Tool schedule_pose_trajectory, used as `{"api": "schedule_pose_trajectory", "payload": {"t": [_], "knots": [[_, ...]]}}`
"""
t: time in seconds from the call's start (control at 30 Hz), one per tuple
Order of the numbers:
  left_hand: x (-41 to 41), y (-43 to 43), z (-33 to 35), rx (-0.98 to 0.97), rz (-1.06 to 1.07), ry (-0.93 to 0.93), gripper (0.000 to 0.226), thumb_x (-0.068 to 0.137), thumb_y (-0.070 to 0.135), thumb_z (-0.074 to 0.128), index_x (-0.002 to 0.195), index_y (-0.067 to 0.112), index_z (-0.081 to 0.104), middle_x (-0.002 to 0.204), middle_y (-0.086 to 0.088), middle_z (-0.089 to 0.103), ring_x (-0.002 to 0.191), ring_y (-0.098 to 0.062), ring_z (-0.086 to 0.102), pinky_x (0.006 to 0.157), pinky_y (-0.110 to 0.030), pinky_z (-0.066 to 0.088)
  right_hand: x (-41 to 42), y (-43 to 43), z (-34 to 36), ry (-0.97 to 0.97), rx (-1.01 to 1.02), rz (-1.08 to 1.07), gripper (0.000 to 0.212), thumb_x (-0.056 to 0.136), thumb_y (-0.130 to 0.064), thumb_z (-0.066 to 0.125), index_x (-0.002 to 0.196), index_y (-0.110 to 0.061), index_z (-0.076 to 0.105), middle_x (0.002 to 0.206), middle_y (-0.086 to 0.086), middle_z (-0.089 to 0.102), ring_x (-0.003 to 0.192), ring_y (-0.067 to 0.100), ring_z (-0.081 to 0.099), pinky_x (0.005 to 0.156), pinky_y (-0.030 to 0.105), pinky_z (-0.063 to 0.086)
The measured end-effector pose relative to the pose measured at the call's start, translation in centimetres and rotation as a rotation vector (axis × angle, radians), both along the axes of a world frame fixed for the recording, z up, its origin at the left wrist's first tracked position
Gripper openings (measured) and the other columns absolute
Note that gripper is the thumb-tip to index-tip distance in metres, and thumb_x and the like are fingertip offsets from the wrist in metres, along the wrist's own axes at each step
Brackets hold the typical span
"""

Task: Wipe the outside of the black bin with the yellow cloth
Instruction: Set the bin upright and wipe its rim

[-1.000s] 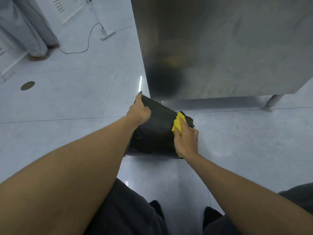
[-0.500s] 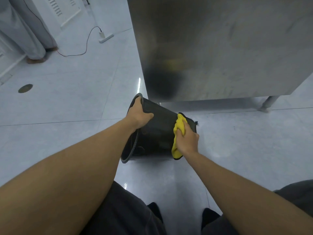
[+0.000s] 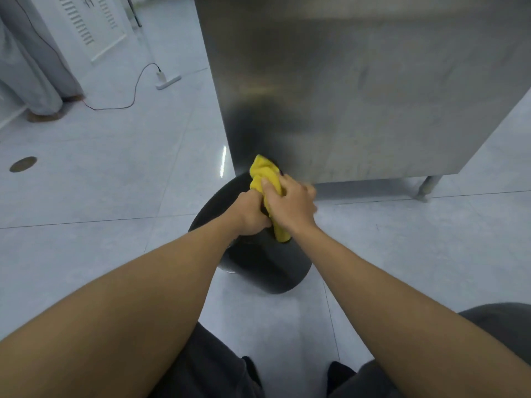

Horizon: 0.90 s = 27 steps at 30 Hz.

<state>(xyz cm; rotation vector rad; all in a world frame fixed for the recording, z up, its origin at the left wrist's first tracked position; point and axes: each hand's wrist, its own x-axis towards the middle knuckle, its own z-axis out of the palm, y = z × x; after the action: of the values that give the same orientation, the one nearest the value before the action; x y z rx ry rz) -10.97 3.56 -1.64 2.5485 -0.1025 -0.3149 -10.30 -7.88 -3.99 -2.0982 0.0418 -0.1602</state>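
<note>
The black bin [image 3: 267,268] stands on the tiled floor just in front of my knees, its open top facing up toward me. My left hand [image 3: 250,212] is closed over the bin's rim near the middle. My right hand [image 3: 290,203] sits right beside it and grips the crumpled yellow cloth [image 3: 265,175]. The cloth sticks up past my fingers at the far rim and hangs down below my wrist. Both hands hide the far rim of the bin.
A large stainless steel cabinet [image 3: 359,90] on legs [image 3: 428,186] stands directly behind the bin. A white power strip [image 3: 168,80] with a thin cable lies on the floor at upper left. Another person's grey trouser legs [image 3: 34,79] stand at far left. A round floor drain [image 3: 23,164] is at left.
The bin has been turned from lying tilted on its side to standing upright. My left hand shifted right along the rim, and my right hand with the cloth moved up to the top.
</note>
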Motion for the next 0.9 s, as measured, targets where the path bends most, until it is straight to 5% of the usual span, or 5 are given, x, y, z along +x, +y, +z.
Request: {"api": "schedule_pose_trajectory", "payload": {"t": [0.13, 0.33, 0.43, 0.77, 0.9], "knots": [[-0.1, -0.7, -0.3, -0.054, -0.033, 0.079, 0.04, 0.071, 0.014, 0.074, 0.109, 0.012, 0.064, 0.1, -0.008, 0.069, 0.093, -0.025, 0.064, 0.08, -0.037, 0.055, 0.0, -0.3, -0.5, 0.163, 0.181, 0.007, 0.057, 0.094, -0.065, 0.037, 0.131, -0.03, 0.063, 0.153, 0.002, 0.045, 0.143, 0.025, 0.036, 0.116, 0.047, 0.029], [-0.9, -1.3, 0.3, -0.127, -0.184, 0.553, 0.033, 0.07, 0.021, 0.083, 0.099, 0.023, 0.068, 0.106, -0.001, 0.07, 0.107, -0.024, 0.063, 0.097, -0.041, 0.051, -0.5, -2.1, -1.1, 0.127, 0.005, -0.098, 0.037, 0.087, -0.019, 0.065, 0.122, -0.029, 0.057, 0.128, 0.001, 0.056, 0.109, 0.02, 0.054, 0.09, 0.034, 0.043], [-1.5, -0.9, 0.9, -0.099, -0.198, 0.672, 0.044, 0.078, 0.027, 0.079, 0.12, 0.022, 0.066, 0.12, 0.0, 0.067, 0.114, -0.02, 0.061, 0.102, -0.04, 0.049, -1.1, -4.0, -2.8, 0.16, -0.034, -0.235, 0.044, 0.083, -0.002, 0.065, 0.116, -0.03, 0.056, 0.128, 0.004, 0.054, 0.107, 0.025, 0.057, 0.088, 0.035, 0.044], [-1.0, 0.2, -0.1, 0.209, -0.192, 0.392, 0.04, 0.094, 0.02, 0.053, 0.134, 0.022, 0.057, 0.133, -0.001, 0.057, 0.122, -0.023, 0.054, 0.106, -0.037, 0.042, -2.7, -6.3, -6.8, 0.232, -0.041, -0.299, 0.069, 0.085, -0.002, 0.068, 0.144, -0.025, 0.04, 0.141, 0.007, 0.048, 0.121, 0.033, 0.054, 0.097, 0.043, 0.044], [-0.9, 0.6, -0.4, 0.264, -0.157, 0.323, 0.04, 0.096, 0.02, 0.05, 0.135, 0.018, 0.054, 0.131, -0.005, 0.058, 0.119, -0.026, 0.055, 0.102, -0.035, 0.043, -2.8, -6.1, -6.7, 0.28, -0.121, -0.307, 0.073, 0.082, -0.032, 0.072, 0.145, -0.032, 0.036, 0.147, 0.003, 0.044, 0.128, 0.034, 0.048, 0.101, 0.051, 0.043]]}}
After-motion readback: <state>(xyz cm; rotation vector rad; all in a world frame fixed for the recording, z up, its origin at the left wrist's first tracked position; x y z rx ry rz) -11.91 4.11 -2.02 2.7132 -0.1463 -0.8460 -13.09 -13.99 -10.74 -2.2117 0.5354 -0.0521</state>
